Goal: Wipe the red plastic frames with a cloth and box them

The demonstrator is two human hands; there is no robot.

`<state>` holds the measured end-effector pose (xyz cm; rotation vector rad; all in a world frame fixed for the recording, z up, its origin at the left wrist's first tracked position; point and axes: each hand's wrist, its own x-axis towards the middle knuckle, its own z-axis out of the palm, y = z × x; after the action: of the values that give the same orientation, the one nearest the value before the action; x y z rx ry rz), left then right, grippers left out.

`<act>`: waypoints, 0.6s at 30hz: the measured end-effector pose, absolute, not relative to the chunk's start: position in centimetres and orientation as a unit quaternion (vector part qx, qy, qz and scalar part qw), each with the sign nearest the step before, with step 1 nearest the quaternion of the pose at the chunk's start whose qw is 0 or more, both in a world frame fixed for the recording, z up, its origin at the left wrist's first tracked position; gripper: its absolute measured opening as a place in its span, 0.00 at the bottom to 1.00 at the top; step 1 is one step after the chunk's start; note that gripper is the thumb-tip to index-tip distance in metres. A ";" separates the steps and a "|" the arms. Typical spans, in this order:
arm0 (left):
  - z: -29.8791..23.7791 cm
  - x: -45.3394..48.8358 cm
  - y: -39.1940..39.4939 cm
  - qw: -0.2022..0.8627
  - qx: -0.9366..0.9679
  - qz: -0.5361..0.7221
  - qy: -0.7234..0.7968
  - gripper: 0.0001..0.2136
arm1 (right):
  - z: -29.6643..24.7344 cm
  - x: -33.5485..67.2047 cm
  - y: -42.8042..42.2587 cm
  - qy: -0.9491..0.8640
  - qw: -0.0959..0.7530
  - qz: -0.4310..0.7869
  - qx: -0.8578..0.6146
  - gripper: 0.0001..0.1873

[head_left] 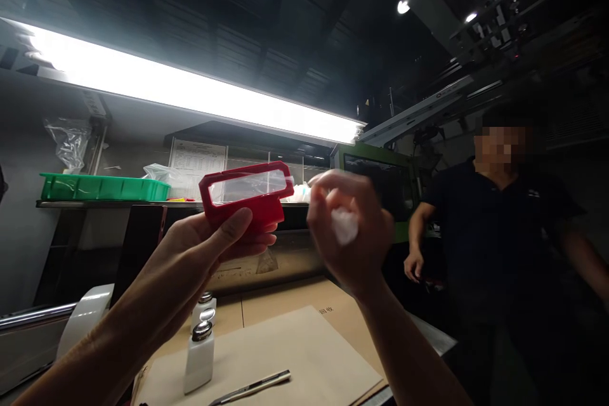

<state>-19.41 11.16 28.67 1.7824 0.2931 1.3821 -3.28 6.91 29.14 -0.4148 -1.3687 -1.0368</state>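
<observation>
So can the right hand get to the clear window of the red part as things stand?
Probably yes: the right hand, bunched around a white wad, hovers just beside the red part, whose clear window faces open, the left hand gripping lower down.

red frame with clear window, held raised; white wad, blurred, maybe cloth.

left hand holds red frame; right hand pinches white wad.
</observation>
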 end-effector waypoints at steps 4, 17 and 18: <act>28.7 -19.4 11.8 0.436 0.729 0.520 0.091 0.17 | 28.0 -2.9 7.9 -0.664 0.436 -0.570 -0.208 0.18; 27.2 -20.2 12.8 0.415 0.718 0.541 0.144 0.22 | 26.9 -2.2 9.7 -0.607 0.454 -0.545 -0.358 0.29; 27.1 -20.4 12.7 0.412 0.717 0.542 0.151 0.22 | 26.6 -2.4 9.4 -0.607 0.474 -0.526 -0.361 0.29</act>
<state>-20.43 12.72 27.08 1.8038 0.3790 1.3646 -2.41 9.40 26.57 -0.8842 -1.4848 -1.2858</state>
